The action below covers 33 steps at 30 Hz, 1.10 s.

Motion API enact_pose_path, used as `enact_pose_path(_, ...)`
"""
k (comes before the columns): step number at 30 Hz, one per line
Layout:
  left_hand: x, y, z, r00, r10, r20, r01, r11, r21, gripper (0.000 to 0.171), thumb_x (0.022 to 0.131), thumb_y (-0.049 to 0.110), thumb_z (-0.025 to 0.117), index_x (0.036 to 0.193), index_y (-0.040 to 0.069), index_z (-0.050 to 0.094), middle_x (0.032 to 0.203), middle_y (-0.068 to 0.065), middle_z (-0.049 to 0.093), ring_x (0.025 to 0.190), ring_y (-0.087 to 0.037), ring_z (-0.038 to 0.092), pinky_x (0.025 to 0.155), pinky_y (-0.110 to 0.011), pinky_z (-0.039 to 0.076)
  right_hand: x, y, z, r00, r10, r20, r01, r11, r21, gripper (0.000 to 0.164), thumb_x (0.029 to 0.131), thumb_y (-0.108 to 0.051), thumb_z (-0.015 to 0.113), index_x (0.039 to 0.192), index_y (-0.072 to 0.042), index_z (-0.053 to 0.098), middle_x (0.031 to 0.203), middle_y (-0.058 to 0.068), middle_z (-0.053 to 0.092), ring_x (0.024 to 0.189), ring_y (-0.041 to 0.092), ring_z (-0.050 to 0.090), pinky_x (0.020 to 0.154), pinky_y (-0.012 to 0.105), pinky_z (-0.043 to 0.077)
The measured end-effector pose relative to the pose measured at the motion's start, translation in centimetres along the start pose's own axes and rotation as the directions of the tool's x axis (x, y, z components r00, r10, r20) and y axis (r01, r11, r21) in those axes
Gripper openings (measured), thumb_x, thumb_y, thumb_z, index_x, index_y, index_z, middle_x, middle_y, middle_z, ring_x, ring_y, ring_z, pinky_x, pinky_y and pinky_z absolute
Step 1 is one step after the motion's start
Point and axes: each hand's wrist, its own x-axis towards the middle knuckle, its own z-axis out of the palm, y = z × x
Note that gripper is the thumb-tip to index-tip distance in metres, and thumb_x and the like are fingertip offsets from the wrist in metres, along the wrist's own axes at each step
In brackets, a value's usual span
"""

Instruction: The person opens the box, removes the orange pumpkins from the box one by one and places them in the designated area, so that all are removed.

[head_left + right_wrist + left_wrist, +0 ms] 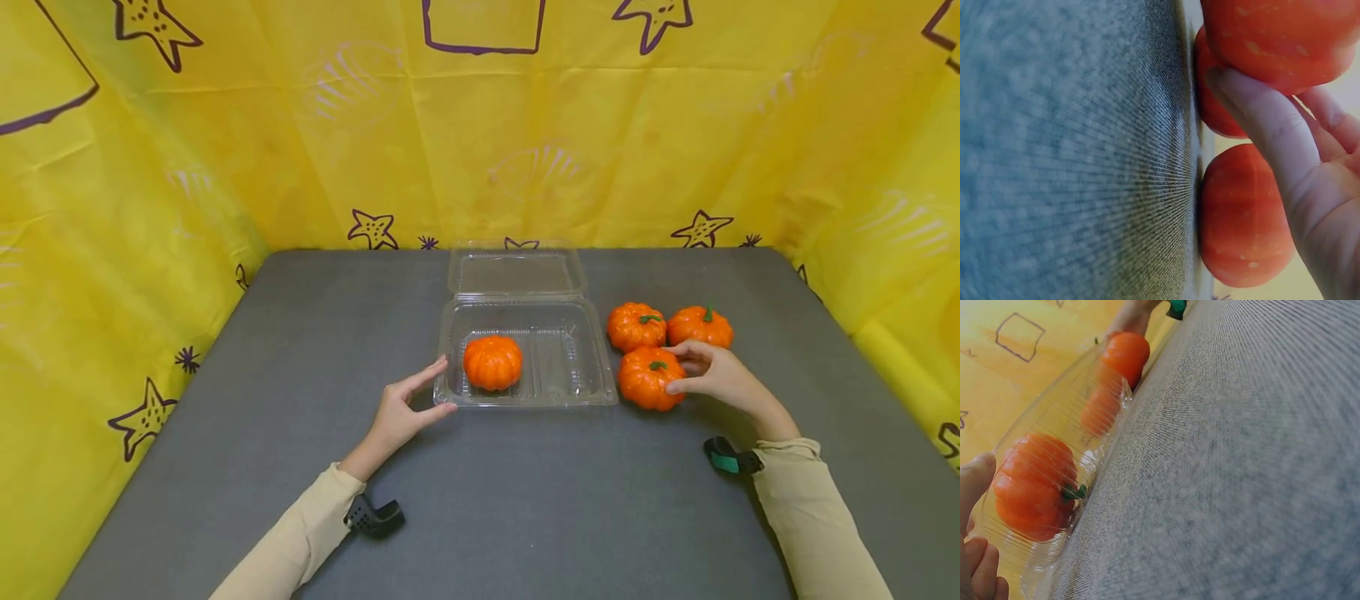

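In the head view a clear plastic clamshell container (536, 398) lies with its lid (517, 273) folded back. One small orange pumpkin (492, 363) sits in its left half; the left wrist view shows this pumpkin's green stem (1074, 492) low, through the clear wall. My left hand (397, 414) touches the container's front left corner, thumb and forefinger spread and fairly straight. To the right of the container, my right hand (716, 377) grips the front pumpkin (649, 379) from its right side. The right wrist view shows the thumb (1272, 119) against this pumpkin's lower side.
Two more orange pumpkins, one at the left (636, 327) and one at the right (701, 326), stand just behind the gripped one. A grey cloth (525, 508) covers the table. Yellow patterned fabric (480, 150) hangs at the back and both sides.
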Motion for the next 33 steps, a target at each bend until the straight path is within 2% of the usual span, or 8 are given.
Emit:
enact_pose_path(8,0.04,0.01,-0.01,1.0,-0.002,-0.004,0.002,1.0,0.003,0.055,0.061,-0.013,0.075,0.111,-0.017,0.053,0.116,-0.028,0.051,0.109,-0.033,0.049,0.092,-0.028,0.038,0.12,0.12,0.16,0.997,0.026,0.074,-0.024,0.999,-0.031,0.035,0.072,0.004,0.071,0.1,0.009,0.049,0.1,0.001,0.056,0.09,0.001,0.056,0.071,0.019,0.048)
enact_pose_path(14,0.09,0.05,0.02,1.0,0.007,-0.004,-0.007,1.0,0.001,0.055,0.061,-0.014,0.075,0.11,-0.019,0.052,0.115,-0.029,0.051,0.109,-0.035,0.049,0.092,-0.027,0.038,0.06,0.12,0.25,0.996,0.019,0.091,-0.018,1.0,-0.012,0.035,0.073,0.007,0.069,0.1,0.011,0.046,0.099,0.001,0.054,0.09,0.001,0.055,0.07,0.019,0.048)
enact_pose_path(22,0.06,-0.03,0.07,1.0,0.008,-0.008,-0.008,1.0,-0.005,0.055,0.06,-0.015,0.075,0.11,-0.019,0.052,0.114,-0.03,0.051,0.109,-0.032,0.05,0.093,-0.027,0.038,0.0,-0.05,0.12,0.997,0.024,0.071,-0.021,0.999,-0.049,0.035,0.073,0.005,0.069,0.101,0.01,0.047,0.101,0.005,0.054,0.089,0.002,0.055,0.07,0.019,0.048)
enact_pose_path(27,0.06,-0.11,0.06,1.0,0.007,-0.009,-0.007,1.0,-0.01,0.054,0.06,-0.015,0.075,0.11,-0.019,0.052,0.114,-0.03,0.051,0.11,-0.031,0.05,0.093,-0.027,0.038,-0.02,-0.14,-0.02,0.997,0.064,0.053,-0.058,0.994,-0.097,0.038,0.075,0.002,0.069,0.106,0.009,0.048,0.108,0.014,0.053,0.091,0.0,0.053,0.073,0.018,0.046)
enact_pose_path(33,0.05,-0.06,0.04,1.0,0.004,-0.01,-0.004,1.0,-0.011,0.054,0.06,-0.015,0.075,0.108,-0.021,0.052,0.114,-0.029,0.051,0.109,-0.031,0.05,0.092,-0.027,0.038,0.01,-0.37,-0.06,0.994,0.092,0.055,-0.086,0.991,-0.106,0.041,0.076,0.0,0.069,0.11,0.011,0.048,0.115,0.024,0.048,0.095,-0.003,0.05,0.079,0.014,0.042)
